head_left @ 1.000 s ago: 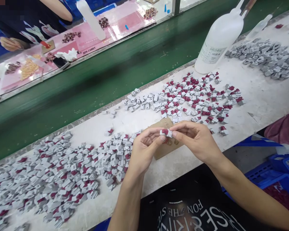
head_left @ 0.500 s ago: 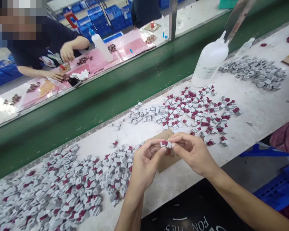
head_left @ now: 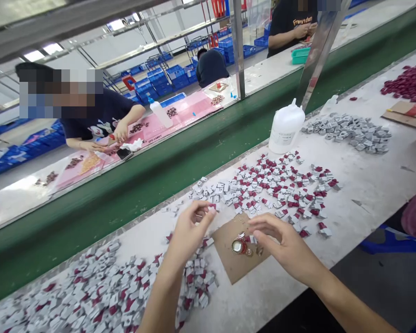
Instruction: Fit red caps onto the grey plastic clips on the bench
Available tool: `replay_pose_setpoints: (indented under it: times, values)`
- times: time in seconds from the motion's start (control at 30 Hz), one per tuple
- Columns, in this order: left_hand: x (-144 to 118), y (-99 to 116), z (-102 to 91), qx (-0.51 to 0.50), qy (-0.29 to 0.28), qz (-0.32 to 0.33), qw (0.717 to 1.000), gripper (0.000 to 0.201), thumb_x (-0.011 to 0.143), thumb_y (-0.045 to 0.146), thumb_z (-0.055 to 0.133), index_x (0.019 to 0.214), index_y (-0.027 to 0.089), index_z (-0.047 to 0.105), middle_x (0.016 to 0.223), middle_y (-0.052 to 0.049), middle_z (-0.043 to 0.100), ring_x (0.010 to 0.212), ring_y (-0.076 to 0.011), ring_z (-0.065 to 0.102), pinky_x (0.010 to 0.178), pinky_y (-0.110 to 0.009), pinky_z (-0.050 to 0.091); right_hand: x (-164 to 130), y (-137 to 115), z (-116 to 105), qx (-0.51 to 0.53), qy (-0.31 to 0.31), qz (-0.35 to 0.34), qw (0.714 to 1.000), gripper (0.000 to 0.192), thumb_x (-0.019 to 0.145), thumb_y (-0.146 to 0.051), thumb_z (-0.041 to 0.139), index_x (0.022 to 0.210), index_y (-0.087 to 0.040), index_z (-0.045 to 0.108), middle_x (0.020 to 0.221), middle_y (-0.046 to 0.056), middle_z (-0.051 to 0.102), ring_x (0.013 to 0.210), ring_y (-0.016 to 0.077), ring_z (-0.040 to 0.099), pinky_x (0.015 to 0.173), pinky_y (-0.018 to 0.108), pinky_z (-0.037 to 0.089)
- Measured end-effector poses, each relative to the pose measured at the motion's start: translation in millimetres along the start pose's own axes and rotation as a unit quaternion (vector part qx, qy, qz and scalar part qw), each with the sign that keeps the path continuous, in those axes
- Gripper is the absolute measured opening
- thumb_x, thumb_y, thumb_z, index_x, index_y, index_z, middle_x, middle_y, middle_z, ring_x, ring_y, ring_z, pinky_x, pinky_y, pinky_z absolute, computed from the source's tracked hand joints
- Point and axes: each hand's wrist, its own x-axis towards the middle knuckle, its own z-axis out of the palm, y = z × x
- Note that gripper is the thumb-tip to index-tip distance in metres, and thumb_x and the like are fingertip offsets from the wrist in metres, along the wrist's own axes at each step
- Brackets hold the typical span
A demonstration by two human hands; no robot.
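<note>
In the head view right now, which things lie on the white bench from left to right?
Big pile of grey-and-red pieces → left hand → cardboard square → right hand → white bottle → grey pieces pile → dark red heap.

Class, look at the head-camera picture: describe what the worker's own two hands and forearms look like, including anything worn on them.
Both the left hand and the right hand are bare: no gloves, rings, watch or wristband show. Both forearms are bare too, with no sleeve in view as far as the picture's lower edge. The fingernails look short and unpainted, as far as can be seen.
</note>
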Motion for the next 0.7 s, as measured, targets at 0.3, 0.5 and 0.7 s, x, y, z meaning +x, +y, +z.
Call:
replay_pose_setpoints:
  times: [0.3, 0.5, 0.7]
  values:
    - [116, -24, -38.6, 0.08, 0.156, -0.142, 0.974, 0.016, 0.099, 0.025, 0.086, 0.098, 0.015, 0.074, 0.091, -0.004, 0.076, 0.085, -0.0206, 0.073, 0.079, -0.033, 0.062, -22, 27, -20, -0.021, 0.026, 0.068, 0.997, 0.04, 0.107, -0.066, 0.069, 0.107, -0.028, 0.082, 0.111, 0.008, 0.083, 0.111, 0.0312, 0.079, 0.101, 0.046, 0.063]
    - [143, -38, -31.9, 0.115, 0.133, -0.163, 0.971, 0.035, 0.11, 0.039, 0.079, 0.136, 0.017, 0.074, 0.131, -0.011, 0.077, 0.109, -0.0248, 0.078, 0.092, -0.044, 0.07, -21, 22, -22, -0.002, 0.04, 0.079, 0.996, 0.037, 0.106, -0.063, 0.068, 0.102, -0.028, 0.08, 0.099, 0.006, 0.077, 0.101, 0.029, 0.074, 0.094, 0.044, 0.06]
    - [167, -29, -21.7, 0.091, 0.112, -0.12, 0.982, 0.015, 0.107, 0.02, 0.079, 0.12, 0.014, 0.074, 0.108, -0.005, 0.078, 0.096, -0.0202, 0.077, 0.086, -0.036, 0.067, -6, 13, -21, -0.009, 0.021, 0.079, 0.997, 0.032, 0.105, -0.058, 0.067, 0.101, -0.028, 0.077, 0.099, 0.005, 0.076, 0.101, 0.0282, 0.072, 0.096, 0.045, 0.057]
